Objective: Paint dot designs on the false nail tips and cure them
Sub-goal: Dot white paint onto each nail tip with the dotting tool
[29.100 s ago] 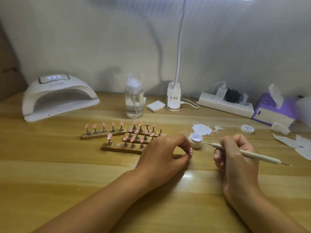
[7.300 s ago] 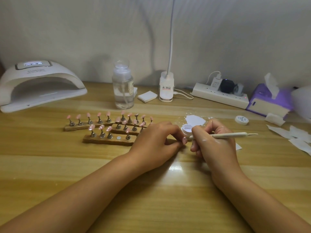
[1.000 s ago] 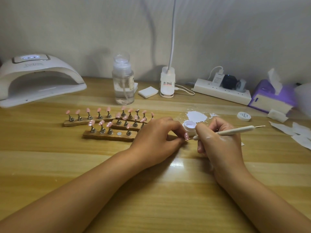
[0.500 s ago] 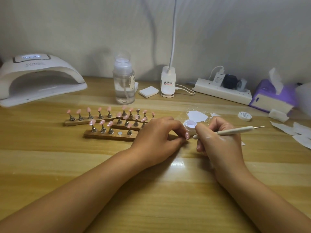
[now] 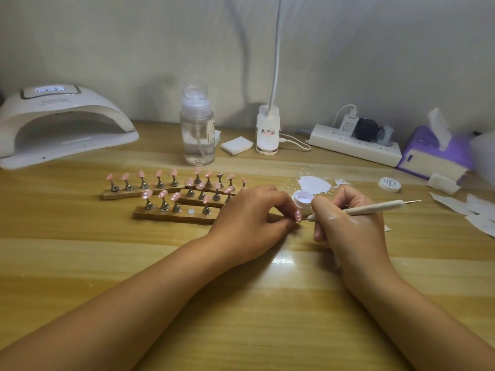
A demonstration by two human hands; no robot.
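My left hand (image 5: 250, 218) pinches a pink false nail tip (image 5: 297, 216) on its small stand, low over the table. My right hand (image 5: 345, 223) grips a cream dotting pen (image 5: 375, 208) like a pencil, and the pen's left tip sits right at the held nail. Just behind the two hands stands a small open pot of white gel (image 5: 303, 198). Wooden holder strips (image 5: 171, 216) with several pink nail tips (image 5: 147, 194) on metal stands lie to the left; one magnet spot on the front strip is bare. A white curing lamp (image 5: 61, 124) sits at the back left.
A clear pump bottle (image 5: 197, 129), a pad stack (image 5: 236, 145) and a clip lamp base (image 5: 267, 132) stand behind. White spilled gel (image 5: 314, 184), a pot lid (image 5: 389, 184), a power strip (image 5: 353, 144), a purple tissue box (image 5: 434, 153) and paper scraps (image 5: 474, 210) lie to the right.
Over the last second both hands stayed nearly still, the pen tip remaining at the held nail. Long before, the right hand held the pen away to the right.
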